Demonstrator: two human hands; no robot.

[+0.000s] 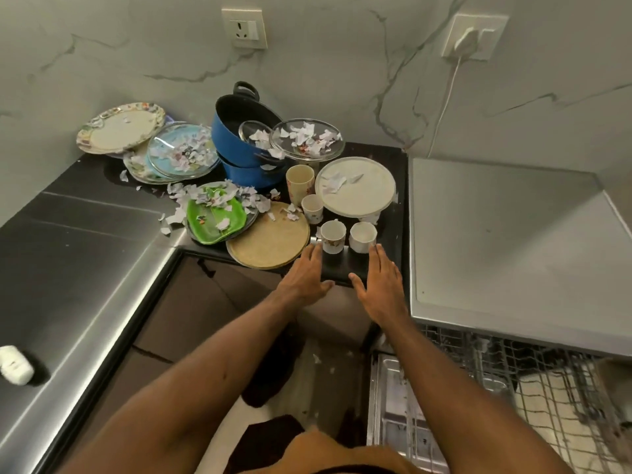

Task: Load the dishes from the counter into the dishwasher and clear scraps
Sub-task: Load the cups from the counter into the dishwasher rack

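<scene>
Two cups [332, 237] stand nearest the counter [342, 265] edge, easiest to take.
My left hand [304, 271] and right hand [381, 282], fingers straight, holding nothing, aim one at each.

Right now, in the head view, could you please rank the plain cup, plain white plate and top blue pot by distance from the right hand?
1. Plain cup, just past the right hand.
2. Plain white plate, behind it.
3. Top blue pot, back left.

Ochre top [342, 455] (bare forearms [205, 354])
</scene>
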